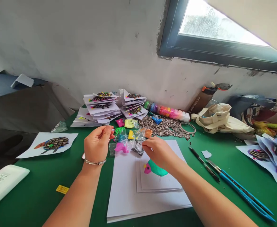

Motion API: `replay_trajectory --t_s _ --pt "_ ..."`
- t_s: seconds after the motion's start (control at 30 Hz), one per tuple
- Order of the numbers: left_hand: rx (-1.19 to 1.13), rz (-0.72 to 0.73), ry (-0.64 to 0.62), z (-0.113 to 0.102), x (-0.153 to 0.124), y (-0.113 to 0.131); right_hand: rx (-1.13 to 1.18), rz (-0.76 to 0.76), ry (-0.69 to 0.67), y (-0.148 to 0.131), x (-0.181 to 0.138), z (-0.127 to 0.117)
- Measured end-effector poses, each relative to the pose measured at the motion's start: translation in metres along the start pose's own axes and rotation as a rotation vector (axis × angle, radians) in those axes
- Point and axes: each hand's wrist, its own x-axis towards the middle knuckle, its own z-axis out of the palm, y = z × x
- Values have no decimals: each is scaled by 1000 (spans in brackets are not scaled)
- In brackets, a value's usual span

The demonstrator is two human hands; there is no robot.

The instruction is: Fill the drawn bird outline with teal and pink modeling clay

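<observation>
My left hand (97, 143) is raised left of the paper stack, thumb and fingers pinched together. A small bit shows at its fingertips, too small to name. My right hand (156, 149) reaches over the paper with its fingertips pressed together, beside a plastic packet of black clay (137, 150); whether it grips the packet's film I cannot tell. Below that hand lies a small sheet with a bird of teal clay (157, 168) and a pink head (147, 169), partly covered by the hand. A pink clay packet (121, 147) lies between my hands.
Behind are stacks of bird pictures (102, 108), scattered sunflower seeds (169, 126) and a row of coloured clay (169, 112). Right of the paper lie a pen (204, 163) and blue-handled tweezers (242, 190). A finished bird sheet (50, 145) and a white device (6, 184) lie left.
</observation>
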Motion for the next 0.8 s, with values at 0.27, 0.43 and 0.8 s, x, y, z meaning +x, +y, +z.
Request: replay_trajectory --t_s 0.27,0.43,0.8 --pt "-386 -166 5 -2 4 0 -202 -21 -46 -4 7 32" --pt "-377 -195 -45 -1 0 2 -159 -4 -51 0 8 36" --pt "63 -416 -671 24 -34 -12 -82 30 150 -2 -16 13"
